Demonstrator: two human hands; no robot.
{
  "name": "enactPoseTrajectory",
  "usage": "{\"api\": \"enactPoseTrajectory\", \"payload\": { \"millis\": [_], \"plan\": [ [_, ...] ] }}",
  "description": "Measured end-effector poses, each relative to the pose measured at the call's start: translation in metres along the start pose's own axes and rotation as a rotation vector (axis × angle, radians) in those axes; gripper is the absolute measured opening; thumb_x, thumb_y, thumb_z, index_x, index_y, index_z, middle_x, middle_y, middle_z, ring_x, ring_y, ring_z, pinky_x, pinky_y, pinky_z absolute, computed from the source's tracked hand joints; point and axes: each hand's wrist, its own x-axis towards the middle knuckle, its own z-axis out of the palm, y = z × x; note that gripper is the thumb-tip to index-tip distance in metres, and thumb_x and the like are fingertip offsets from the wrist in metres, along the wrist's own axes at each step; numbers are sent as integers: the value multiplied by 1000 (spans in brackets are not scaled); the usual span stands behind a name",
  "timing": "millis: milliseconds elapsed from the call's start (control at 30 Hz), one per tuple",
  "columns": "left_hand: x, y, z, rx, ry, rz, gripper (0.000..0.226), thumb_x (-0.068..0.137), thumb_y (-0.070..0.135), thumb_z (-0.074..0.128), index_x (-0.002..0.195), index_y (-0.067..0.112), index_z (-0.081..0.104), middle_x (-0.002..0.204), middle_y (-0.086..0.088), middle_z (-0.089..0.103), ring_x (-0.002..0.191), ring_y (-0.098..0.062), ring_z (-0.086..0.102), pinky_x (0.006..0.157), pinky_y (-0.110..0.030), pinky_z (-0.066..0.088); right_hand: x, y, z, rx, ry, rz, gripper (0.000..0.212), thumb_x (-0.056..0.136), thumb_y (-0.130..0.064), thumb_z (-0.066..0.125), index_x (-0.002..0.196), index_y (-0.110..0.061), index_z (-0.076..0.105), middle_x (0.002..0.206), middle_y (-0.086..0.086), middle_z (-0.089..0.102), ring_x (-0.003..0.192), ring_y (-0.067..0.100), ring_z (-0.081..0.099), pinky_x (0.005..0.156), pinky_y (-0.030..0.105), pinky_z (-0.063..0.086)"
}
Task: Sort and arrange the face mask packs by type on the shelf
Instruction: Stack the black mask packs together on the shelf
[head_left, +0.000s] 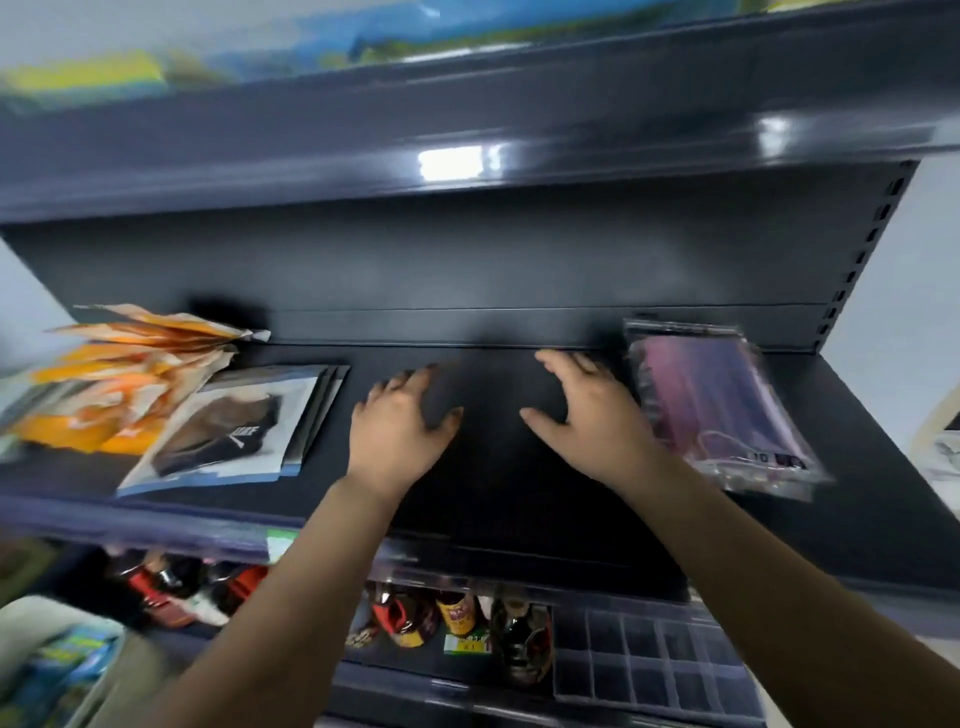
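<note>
Two hands are hovering over the bare middle of the shelf (519, 493), fingers spread and holding nothing: left hand (400, 426), right hand (587, 410). Black packs (228, 426) and orange packs (119, 374) are lying left of the fingers, purple packs (722, 405) right. Probably between placements; next is reaching for a stack.

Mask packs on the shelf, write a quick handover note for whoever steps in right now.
Left hand: open, fingers spread over bare shelf, holding nothing.
Right hand: open, holding nothing, just left of the purple packs.
Orange packs: loose, fanned heap at far left.
Black packs: flat stack beside them, its left edge meeting the orange heap.
Purple packs: clear bag lying on the right.
Done: three types sit in separate groups.
Left: probably tidy the orange heap and square up the groups; the frame is blurred, so check for strays.
</note>
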Motion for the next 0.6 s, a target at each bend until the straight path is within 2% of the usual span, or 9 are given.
{"api": "enactPoseTrajectory", "payload": {
  "millis": [167, 267, 333, 400, 500, 600],
  "plan": [
    [-15, -75, -32, 135, 46, -127, 53, 86, 42, 59, 135, 24, 48, 134, -7, 53, 126, -32, 45, 99, -42, 37, 11, -64, 49, 26, -151, -97, 63, 88, -40, 58, 143, -20, 34, 141, 1, 46, 130, 21, 40, 105, 33, 35],
    [-20, -115, -47, 139, 49, -180, 58, 81, 50, 48, 132, 23, 52, 133, -7, 54, 126, -34, 45, 98, -44, 37, 18, -97, 75, 55, -205, -106, 61, 88, -39, 60, 141, -20, 37, 139, 1, 48, 127, 22, 43, 102, 33, 38],
    [-20, -139, -55, 143, 50, -198, 58, 81, 50, 48, 132, 24, 52, 133, -7, 54, 124, -34, 45, 97, -44, 38, 24, -117, 90, 72, -227, -113, 61, 87, -39, 60, 140, -18, 38, 138, 2, 49, 126, 24, 44, 101, 35, 40],
    [-18, -162, -60, 164, 32, -218, 54, 84, 45, 54, 134, 25, 50, 134, -6, 53, 125, -33, 44, 98, -42, 36, 29, -134, 105, 89, -252, -103, 61, 88, -39, 60, 140, -18, 37, 139, 2, 48, 127, 23, 44, 100, 34, 40],
    [-15, -191, -67, 125, 21, -234, 58, 82, 49, 51, 134, 25, 50, 137, -5, 50, 128, -31, 41, 102, -41, 33, 37, -158, 124, 111, -291, -66, 60, 89, -38, 59, 141, -19, 36, 141, 0, 46, 127, 21, 45, 98, 30, 38],
    [-13, -218, -69, 113, 17, -251, 54, 87, 40, 59, 137, 24, 47, 141, -3, 47, 131, -29, 38, 102, -39, 32, 46, -178, 146, 150, -308, -17, 60, 88, -36, 61, 141, -17, 36, 141, 2, 46, 122, 23, 50, 94, 28, 38]
  ]
}}
